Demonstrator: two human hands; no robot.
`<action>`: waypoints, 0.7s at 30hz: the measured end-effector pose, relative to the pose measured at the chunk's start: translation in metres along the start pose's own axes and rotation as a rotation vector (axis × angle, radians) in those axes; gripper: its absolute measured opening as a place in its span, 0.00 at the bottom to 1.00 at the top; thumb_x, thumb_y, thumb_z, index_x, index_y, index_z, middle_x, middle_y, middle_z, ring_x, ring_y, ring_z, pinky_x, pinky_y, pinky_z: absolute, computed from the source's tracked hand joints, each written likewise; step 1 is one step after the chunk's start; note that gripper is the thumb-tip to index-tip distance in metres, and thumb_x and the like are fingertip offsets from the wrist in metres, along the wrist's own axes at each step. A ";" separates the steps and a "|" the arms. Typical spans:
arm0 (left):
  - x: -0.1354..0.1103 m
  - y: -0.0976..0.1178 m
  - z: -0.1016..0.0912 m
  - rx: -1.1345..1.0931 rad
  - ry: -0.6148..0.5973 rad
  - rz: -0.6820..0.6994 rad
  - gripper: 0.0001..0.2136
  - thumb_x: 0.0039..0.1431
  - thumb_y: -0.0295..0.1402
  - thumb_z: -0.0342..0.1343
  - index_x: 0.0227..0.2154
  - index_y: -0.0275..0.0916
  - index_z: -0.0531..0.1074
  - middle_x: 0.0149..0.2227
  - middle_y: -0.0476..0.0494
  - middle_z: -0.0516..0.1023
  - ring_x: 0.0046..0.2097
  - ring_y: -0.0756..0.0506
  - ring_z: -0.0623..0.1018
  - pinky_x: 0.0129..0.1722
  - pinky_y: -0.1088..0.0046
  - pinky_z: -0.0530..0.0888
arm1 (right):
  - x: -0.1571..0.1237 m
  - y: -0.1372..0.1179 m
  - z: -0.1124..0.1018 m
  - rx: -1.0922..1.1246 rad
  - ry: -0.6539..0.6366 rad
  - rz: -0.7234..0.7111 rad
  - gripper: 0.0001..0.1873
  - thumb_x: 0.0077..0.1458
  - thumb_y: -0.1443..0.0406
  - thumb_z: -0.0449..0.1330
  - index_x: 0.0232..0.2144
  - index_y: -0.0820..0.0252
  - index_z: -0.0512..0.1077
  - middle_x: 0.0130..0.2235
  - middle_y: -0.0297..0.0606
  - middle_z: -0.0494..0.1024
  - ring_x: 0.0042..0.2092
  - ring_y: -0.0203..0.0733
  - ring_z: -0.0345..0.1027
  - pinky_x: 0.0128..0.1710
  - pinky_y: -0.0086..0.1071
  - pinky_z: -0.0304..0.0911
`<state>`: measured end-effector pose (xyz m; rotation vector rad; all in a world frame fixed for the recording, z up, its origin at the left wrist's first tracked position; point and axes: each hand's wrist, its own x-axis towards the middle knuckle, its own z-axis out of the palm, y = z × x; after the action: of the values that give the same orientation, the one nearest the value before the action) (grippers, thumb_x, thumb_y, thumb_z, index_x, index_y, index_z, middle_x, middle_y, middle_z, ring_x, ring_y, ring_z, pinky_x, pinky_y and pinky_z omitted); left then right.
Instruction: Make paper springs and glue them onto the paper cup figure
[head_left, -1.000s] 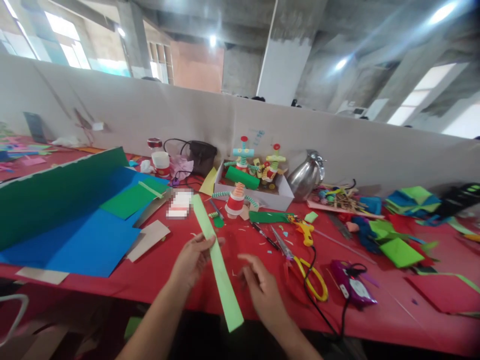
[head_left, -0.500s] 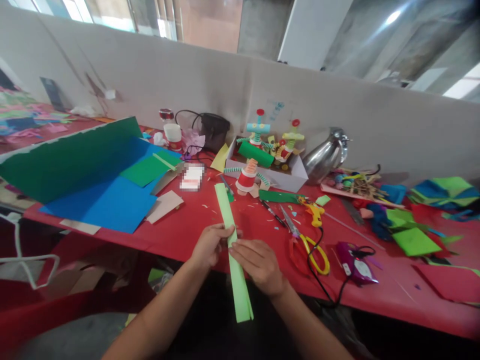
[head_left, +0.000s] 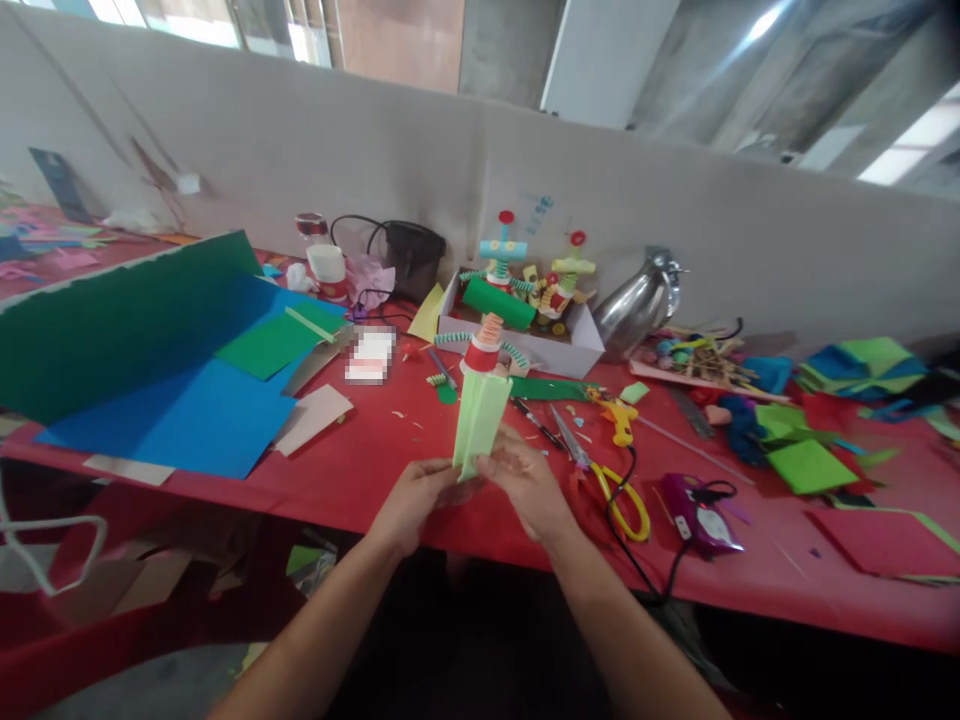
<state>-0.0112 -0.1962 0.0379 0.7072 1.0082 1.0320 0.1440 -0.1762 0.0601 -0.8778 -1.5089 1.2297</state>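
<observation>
In the head view, the pale green paper (head_left: 481, 418) was in the air over the near edge of the red table (head_left: 360, 480), in front of the person and between the two hands. Its long axis ran from its near end at the fingers to the far side, leaning slightly right, and a lengthwise fold or overlap showed. The left hand (head_left: 415, 502) pinched the near end from the left; the right hand (head_left: 527, 482) gripped it from the right, its fingers reaching a little farther along that edge. Neither hand was clearly nearer. The far end overlapped the red-and-white cup figure (head_left: 482, 354) in sight; whether they touched could not be told. The yellow-handled scissors (head_left: 624, 500) lay to the right of the right hand.
</observation>
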 end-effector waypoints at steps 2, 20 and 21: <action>-0.003 0.000 0.001 0.022 0.019 0.008 0.18 0.45 0.43 0.68 0.33 0.32 0.81 0.36 0.34 0.83 0.39 0.40 0.82 0.44 0.67 0.75 | 0.004 0.003 0.004 0.195 -0.017 0.085 0.07 0.51 0.59 0.67 0.29 0.57 0.78 0.39 0.37 0.77 0.43 0.42 0.71 0.45 0.37 0.67; 0.001 0.011 0.009 -0.374 0.066 0.003 0.08 0.53 0.26 0.62 0.36 0.29 0.78 0.36 0.36 0.82 0.35 0.48 0.80 0.38 0.77 0.76 | -0.024 0.025 0.008 -0.772 0.088 -0.702 0.13 0.58 0.72 0.60 0.42 0.51 0.76 0.47 0.37 0.79 0.53 0.44 0.68 0.54 0.43 0.62; 0.000 0.014 0.009 -0.372 0.063 -0.001 0.07 0.53 0.25 0.61 0.36 0.29 0.78 0.37 0.36 0.82 0.36 0.48 0.80 0.38 0.77 0.76 | -0.025 0.025 0.006 -0.819 0.063 -0.751 0.16 0.58 0.73 0.60 0.46 0.51 0.75 0.46 0.37 0.80 0.52 0.44 0.69 0.54 0.42 0.62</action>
<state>-0.0077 -0.1917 0.0534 0.3707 0.8383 1.2057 0.1437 -0.1955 0.0296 -0.7053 -2.0500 0.0127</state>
